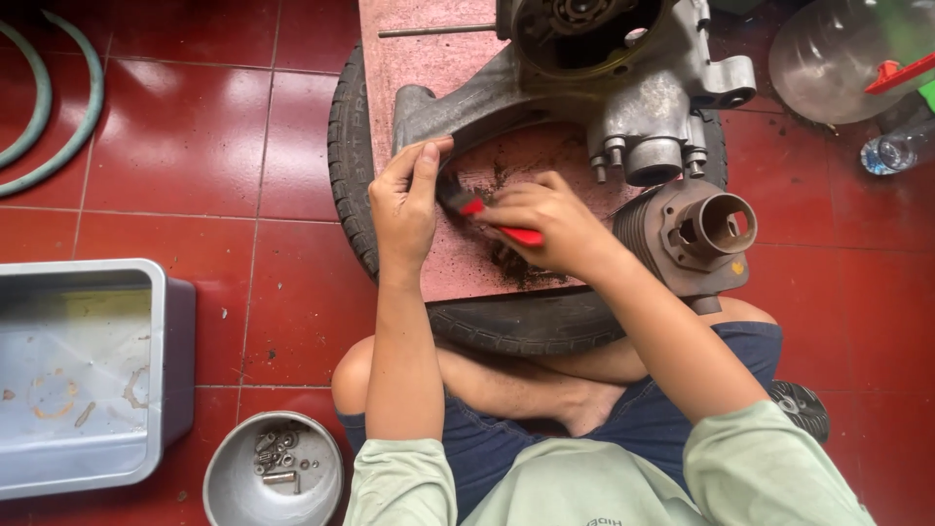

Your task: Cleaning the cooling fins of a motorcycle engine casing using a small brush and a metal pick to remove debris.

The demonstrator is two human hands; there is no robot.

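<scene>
Right hand (545,226) clenched around red-handled tool (516,234), long axis lying left-right, tip pointing left; left hand (404,200) fingers curled, pinching that tip

Red-handled tool (506,230): working end hidden behind left hand (404,209), rest buried in right hand (545,229). Engine casing (604,88) cut by top edge. Tyre (506,326) mostly hidden under the pink surface (429,58). Grey tray (88,380) cropped at left edge, green hose (58,117) too. Clear plastic bottle (838,58) cut at top right. Bits in metal bowl (278,477) too small to identify, bowl cropped at bottom. Dark debris on the surface unclear.
</scene>
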